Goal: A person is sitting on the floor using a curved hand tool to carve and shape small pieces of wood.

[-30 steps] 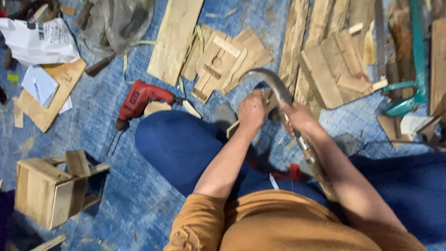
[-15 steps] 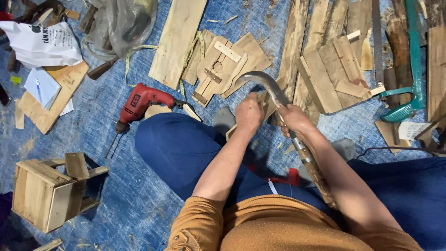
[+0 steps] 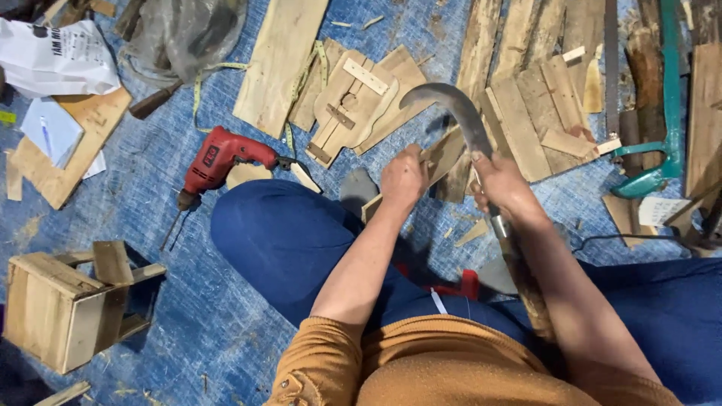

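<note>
Here, the right hand (image 3: 505,188) is gripping a curved sickle (image 3: 459,113) where its dull grey blade is meeting the long wooden handle, which is running back along the forearm. Just left of it, the left hand (image 3: 404,179) is clamping a small, pale, flat piece of wood (image 3: 438,154). A red drill (image 3: 219,162) is lying farther left on the blue tarp (image 3: 113,210).

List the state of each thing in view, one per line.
Left hand: grips wood piece.
Right hand: grips sickle, blade against the wood.
Drill: lying on the mat, unheld.
Box: unfinished, open-sided.
Saw: lying flat.
</note>
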